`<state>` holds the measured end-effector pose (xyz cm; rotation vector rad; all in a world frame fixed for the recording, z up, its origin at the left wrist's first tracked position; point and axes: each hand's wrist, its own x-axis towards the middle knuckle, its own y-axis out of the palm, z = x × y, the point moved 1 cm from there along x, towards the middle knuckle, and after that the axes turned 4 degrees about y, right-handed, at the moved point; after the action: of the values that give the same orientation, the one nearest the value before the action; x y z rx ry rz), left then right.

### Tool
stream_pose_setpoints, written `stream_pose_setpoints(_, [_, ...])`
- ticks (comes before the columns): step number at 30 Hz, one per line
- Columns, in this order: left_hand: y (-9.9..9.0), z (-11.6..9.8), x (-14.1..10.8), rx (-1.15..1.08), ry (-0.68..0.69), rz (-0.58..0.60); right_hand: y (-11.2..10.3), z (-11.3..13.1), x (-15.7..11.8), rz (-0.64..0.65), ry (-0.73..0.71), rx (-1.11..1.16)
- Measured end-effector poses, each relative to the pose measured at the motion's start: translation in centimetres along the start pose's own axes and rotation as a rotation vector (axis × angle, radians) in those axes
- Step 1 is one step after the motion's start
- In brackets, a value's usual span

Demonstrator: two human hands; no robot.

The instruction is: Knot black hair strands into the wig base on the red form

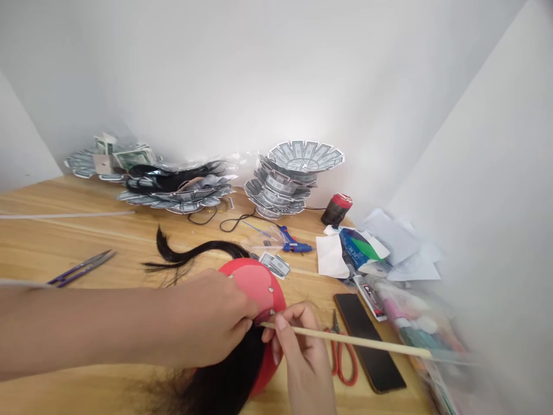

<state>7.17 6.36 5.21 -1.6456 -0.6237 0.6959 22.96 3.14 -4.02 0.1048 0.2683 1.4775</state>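
Observation:
A round red disc (254,282) with small silver studs lies on the wooden table (86,242), with black hair (224,380) spread under and over it. My left hand (211,317) presses down on the disc and the hair. My right hand (298,351) pinches a thin wooden stick (367,342) near its left end, right at the disc's edge. The stick runs off to the right over a black phone (367,340). A strand of the hair (190,253) curls out behind the disc.
Red-handled scissors (341,357) lie beside the phone. A blue glue gun (291,242), purple snips (80,268), a black spool with a red top (336,210), loose papers (375,248) and stacked banknote-print fans (289,178) sit farther back. White walls close in behind and at right.

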Motion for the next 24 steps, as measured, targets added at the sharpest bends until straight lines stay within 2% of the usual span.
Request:
stream_pose_setpoints(3, [-0.1,-0.2,0.2,0.064,-0.045,0.141,0.0,0.0,0.1,0.023,-0.005,0.03])
stream_pose_setpoints(4, [-0.2,-0.3,0.3,0.083,-0.044,0.156,0.0,0.0,0.1,0.03,-0.007,0.043])
stream_pose_setpoints(16, [-0.1,-2.0,0.6,0.41,0.152,0.245,-0.1,-0.5,0.7,0.079,-0.028,0.072])
stream_pose_setpoints(24, [1.5,-2.5,-0.4,0.648,0.156,0.235,-1.1,-1.2,1.4,0.168,-0.058,0.007])
